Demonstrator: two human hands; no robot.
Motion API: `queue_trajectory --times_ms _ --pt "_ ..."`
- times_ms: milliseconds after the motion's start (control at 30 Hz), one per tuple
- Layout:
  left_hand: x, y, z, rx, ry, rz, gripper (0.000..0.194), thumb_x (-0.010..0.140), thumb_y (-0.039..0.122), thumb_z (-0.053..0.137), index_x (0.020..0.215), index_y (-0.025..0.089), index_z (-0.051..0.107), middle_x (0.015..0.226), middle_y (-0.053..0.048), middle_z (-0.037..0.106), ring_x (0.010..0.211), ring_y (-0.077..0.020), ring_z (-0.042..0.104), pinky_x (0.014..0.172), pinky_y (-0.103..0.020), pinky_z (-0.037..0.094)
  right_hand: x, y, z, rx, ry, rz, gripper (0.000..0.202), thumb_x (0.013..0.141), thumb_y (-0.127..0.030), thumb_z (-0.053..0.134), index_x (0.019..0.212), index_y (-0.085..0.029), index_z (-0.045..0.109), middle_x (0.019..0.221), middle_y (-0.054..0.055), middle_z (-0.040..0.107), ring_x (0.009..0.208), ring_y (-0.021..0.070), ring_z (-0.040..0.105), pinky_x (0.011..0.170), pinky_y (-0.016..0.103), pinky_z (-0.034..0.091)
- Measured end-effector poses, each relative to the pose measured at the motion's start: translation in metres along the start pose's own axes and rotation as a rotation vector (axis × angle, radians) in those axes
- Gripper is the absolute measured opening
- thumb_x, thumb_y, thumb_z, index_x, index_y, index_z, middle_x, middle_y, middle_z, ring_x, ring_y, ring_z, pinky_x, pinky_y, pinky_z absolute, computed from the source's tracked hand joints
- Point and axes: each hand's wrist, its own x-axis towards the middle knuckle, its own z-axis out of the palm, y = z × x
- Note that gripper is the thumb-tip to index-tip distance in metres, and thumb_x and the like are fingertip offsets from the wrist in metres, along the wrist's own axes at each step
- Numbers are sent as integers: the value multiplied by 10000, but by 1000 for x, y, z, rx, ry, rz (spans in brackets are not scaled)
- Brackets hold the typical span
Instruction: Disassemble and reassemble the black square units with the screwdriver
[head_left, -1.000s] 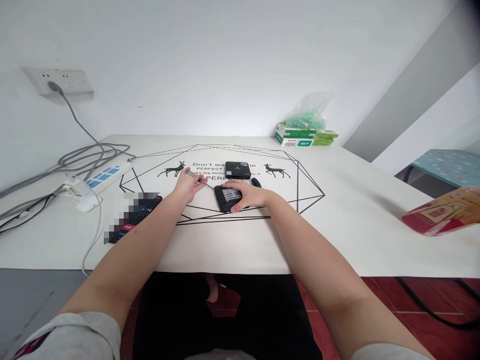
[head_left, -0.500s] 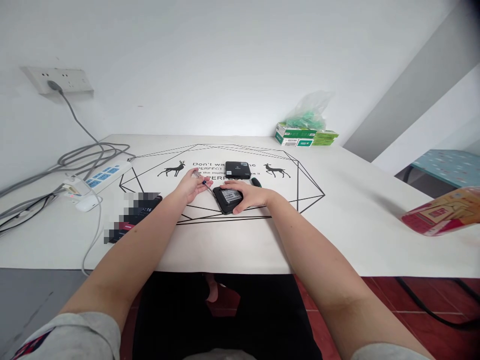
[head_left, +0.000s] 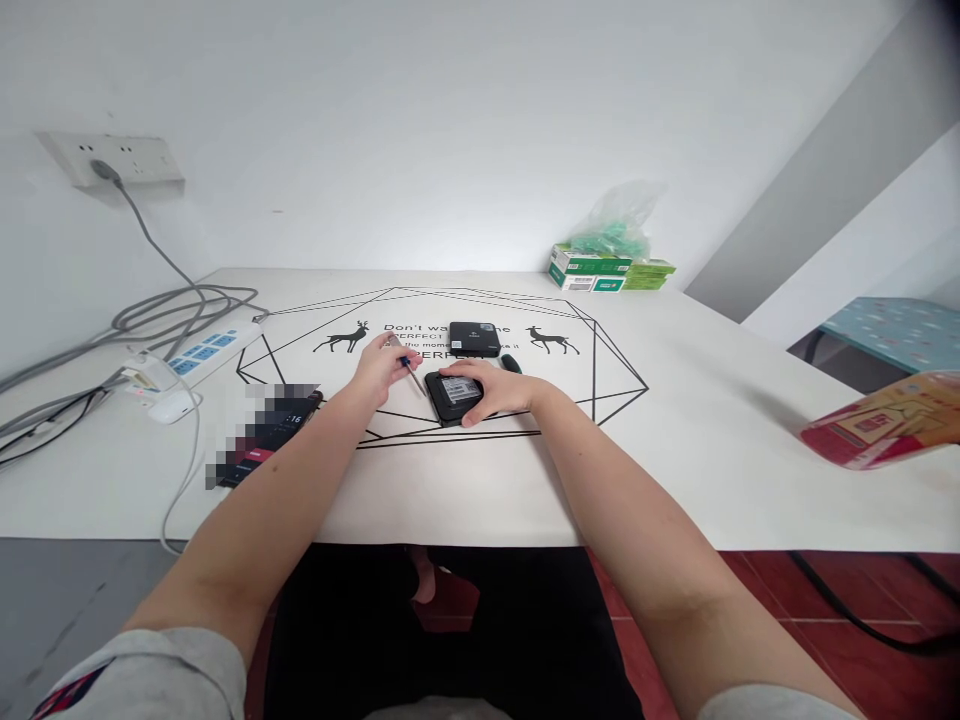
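Observation:
My left hand (head_left: 381, 370) is closed around a thin screwdriver (head_left: 412, 372) with a blue collar. Its metal shaft slants down to the right, and the tip is at the left edge of a small black device (head_left: 448, 405). That device looks like a hard drive in its casing, with a white label on top. It lies on the table, gripped at its right side by my right hand (head_left: 491, 390). Behind it lies a flat black cover (head_left: 474, 338) with a small logo and stickers. A dark green handle (head_left: 511, 364), perhaps of another screwdriver, lies just beyond my right hand.
A blurred-out phone (head_left: 281, 435) lies by my left forearm. A power strip (head_left: 210, 350) and coiled grey cables (head_left: 184, 302) occupy the left. Green and white boxes (head_left: 592, 265) with a plastic bag (head_left: 619, 222) stand at the back. A red-orange package (head_left: 877, 425) is at the right.
My left hand has shifted slightly, and the screwdriver's shaft now stands a little steeper beside the device. My right hand keeps its hold; the whole view has moved very slightly.

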Motion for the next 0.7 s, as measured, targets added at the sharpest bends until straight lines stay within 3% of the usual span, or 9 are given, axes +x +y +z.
queue_trajectory --times_ms 100,200,300,400,467,533,600,667,700 --pt "5 7 -12 296 122 124 800 821 72 781 1582 175 556 1110 -134 781 840 -252 817 877 -416 675 1 0 2 -51 44 33 1265 588 -665 1010 1684 -324 479 1733 136 407 1639 420 354 1382 603 259" --pt "9 12 -24 836 175 314 619 836 122 752 1447 199 692 1316 -161 766 1168 -352 765 1032 -461 595 3 -4 6 -152 130 27 1184 616 -661 998 1642 -292 537 1734 165 421 1628 469 347 1357 677 255" --pt "12 12 -29 1234 206 316 451 914 198 683 1363 196 725 1353 -200 753 1336 -425 658 1092 -536 515 5 -13 14 -223 201 -42 1067 699 -641 956 1612 -252 563 1793 182 369 1676 484 267 1354 707 214" --pt "12 9 -26 1415 229 301 451 987 239 585 1424 179 683 1428 -244 700 1398 -460 585 1109 -618 476 9 -22 23 -224 221 -92 976 798 -553 884 1633 -206 517 1762 191 435 1679 425 304 1369 645 215" --pt "11 9 -24 1441 210 371 496 995 269 575 1475 176 654 1503 -244 651 1459 -467 525 1155 -649 444 11 -27 28 -225 221 -85 925 809 -491 854 1621 -198 522 1711 188 501 1628 409 392 1355 620 252" --pt "6 10 -23 1406 41 498 558 983 327 607 1523 185 633 1572 -207 615 1521 -448 475 1238 -632 397 14 -30 29 -221 230 -71 902 778 -457 854 1586 -199 548 1650 179 555 1555 411 462 1316 608 317" --pt "-1 11 -23 1307 -342 612 684 960 416 666 1607 217 571 1670 -136 552 1592 -395 427 1325 -548 344 16 -31 28 -208 247 -71 872 734 -433 863 1526 -200 582 1561 165 608 1467 411 511 1255 594 389" --pt "-10 10 -22 1219 -678 541 1024 837 559 824 1724 252 412 1774 -110 430 1634 -401 391 1339 -522 350 17 -32 26 -192 257 -81 809 691 -403 871 1433 -199 619 1457 152 643 1379 401 538 1197 574 437" --pt "-13 8 -21 1180 -776 504 1209 747 590 907 1756 245 339 1803 -128 376 1645 -419 375 1341 -527 351 16 -31 25 -180 262 -86 774 669 -388 876 1379 -199 632 1416 147 649 1346 393 543 1176 561 451"
